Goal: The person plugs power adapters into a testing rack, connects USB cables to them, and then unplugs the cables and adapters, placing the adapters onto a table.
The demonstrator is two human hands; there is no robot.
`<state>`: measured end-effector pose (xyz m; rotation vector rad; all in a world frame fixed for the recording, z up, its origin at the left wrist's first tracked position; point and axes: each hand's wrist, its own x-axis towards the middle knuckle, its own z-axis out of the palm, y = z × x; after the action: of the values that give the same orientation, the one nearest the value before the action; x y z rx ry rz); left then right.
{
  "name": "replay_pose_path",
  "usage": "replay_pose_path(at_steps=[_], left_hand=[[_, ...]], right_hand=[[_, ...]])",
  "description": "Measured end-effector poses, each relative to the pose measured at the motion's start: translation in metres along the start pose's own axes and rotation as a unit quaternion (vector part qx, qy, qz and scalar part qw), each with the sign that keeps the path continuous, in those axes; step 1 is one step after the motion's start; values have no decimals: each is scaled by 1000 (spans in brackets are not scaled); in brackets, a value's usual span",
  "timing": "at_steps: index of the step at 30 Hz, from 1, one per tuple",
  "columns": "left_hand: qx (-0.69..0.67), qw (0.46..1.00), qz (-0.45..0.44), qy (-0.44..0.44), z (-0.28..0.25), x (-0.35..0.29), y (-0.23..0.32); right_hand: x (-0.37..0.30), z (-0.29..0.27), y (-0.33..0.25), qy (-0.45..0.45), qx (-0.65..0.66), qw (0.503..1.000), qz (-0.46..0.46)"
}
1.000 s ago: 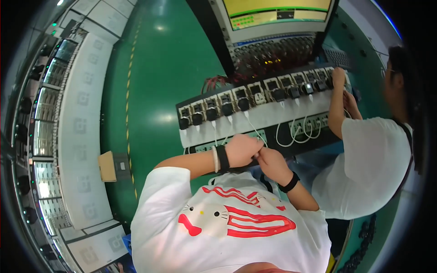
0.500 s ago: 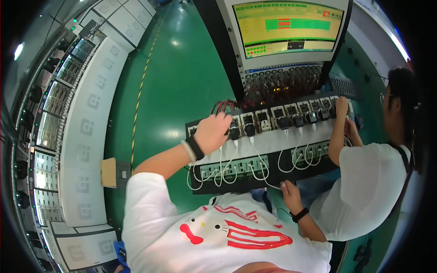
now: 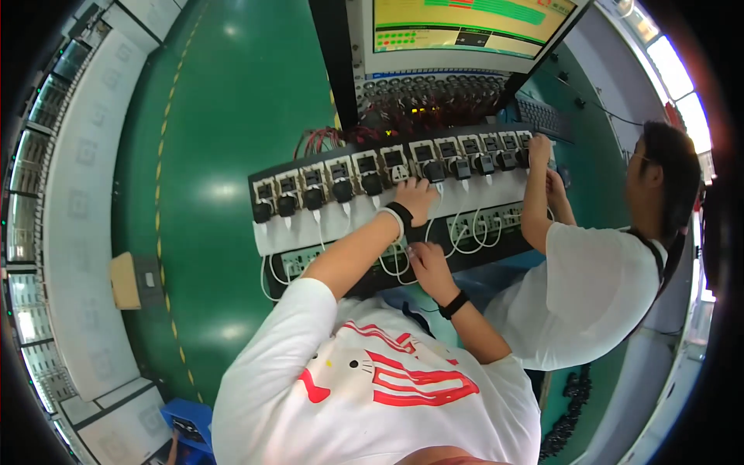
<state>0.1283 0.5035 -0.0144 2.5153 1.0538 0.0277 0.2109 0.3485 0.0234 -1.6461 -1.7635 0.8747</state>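
A long rack holds a row of sockets (image 3: 314,178), most with a black plug-in adapter (image 3: 342,191) and a white cable hanging from it. My left hand (image 3: 416,203) rests just below a white-faced socket (image 3: 397,172) with no adapter in it, near the middle of the row. Its fingers are slightly apart, and nothing shows in them. Lower down, my right hand (image 3: 432,270) is closed by the front green circuit boards (image 3: 298,261), its fingertips at a white cable (image 3: 392,271). The cable's end is hidden by the fingers.
On the right, another person (image 3: 589,287) reaches to the row's far right end. Behind the rack stand a screen (image 3: 465,35) and bundled red wires (image 3: 318,142). A keyboard (image 3: 542,116) lies at the back right. A box (image 3: 126,280) is on the floor to the left.
My left hand has moved right, from the left end of the row to the middle socket. My right hand has come up closer to it. The view has shifted with my head.
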Motion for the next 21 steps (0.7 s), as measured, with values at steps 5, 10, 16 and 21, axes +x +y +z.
replay_pose_path(at_steps=[5,10,16,21], left_hand=[[-145,962,-46,227,-23,-21,-31],[-205,890,-127,388,-62,-71,-80],[-204,919,-132,310,-80,-139,-96],[-384,923,3,-24,-111,-173,-38]], right_hand=[[53,4,-10,92,-30,991,-94],[136,56,-18,57,-51,994,-73],[144,58,-29,12,-24,1000,10],[74,9,-58,-195,158,953,-171]])
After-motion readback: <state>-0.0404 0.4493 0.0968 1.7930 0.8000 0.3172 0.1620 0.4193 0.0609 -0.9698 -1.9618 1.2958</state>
